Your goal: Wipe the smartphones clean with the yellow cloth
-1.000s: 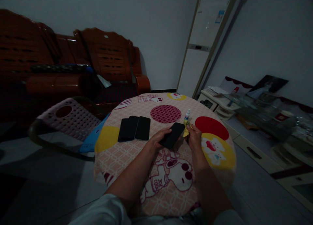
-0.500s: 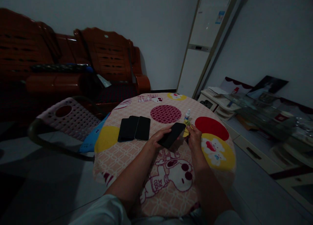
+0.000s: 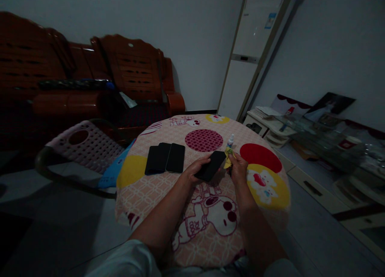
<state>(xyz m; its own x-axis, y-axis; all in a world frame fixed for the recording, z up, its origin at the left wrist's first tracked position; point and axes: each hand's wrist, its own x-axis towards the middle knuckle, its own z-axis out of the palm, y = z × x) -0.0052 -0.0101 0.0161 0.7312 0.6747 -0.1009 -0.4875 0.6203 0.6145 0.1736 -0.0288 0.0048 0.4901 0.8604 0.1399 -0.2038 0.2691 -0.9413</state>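
On the round table [image 3: 150,188], covered in a pink cartoon-print cloth, 3 dark phones [image 3: 165,157] lie flat side by side and overlapping at their edges, left of the hands and apart from them. A small white bottle [image 3: 230,140] stands upright just beyond the right hand. A pink perforated plastic chair [image 3: 87,142] sits at the table's left edge, with a wooden sofa [image 3: 90,76] behind it along the wall. A tall white cabinet-like unit [image 3: 251,52] rises at the far right of the table, and low white shelves cluttered with papers and frames [image 3: 300,128] run along the right wall. Nothing lies between the hands and the row of phones.

Against the picture from 0.5 s ago, little differs: the black phone [image 3: 210,166] sits slightly lower and nearer the right hand, and the yellow cloth is pressed closer to its far end.

The left hand [image 3: 195,170] is closed around the black phone, fingers under it and thumb on its near edge, holding it tilted above the cloth. The right hand [image 3: 239,167] pinches a small yellow cloth [image 3: 228,160] between its fingertips, touching the phone's upper right corner. The 2 hands are close together, with the phone bridging them.
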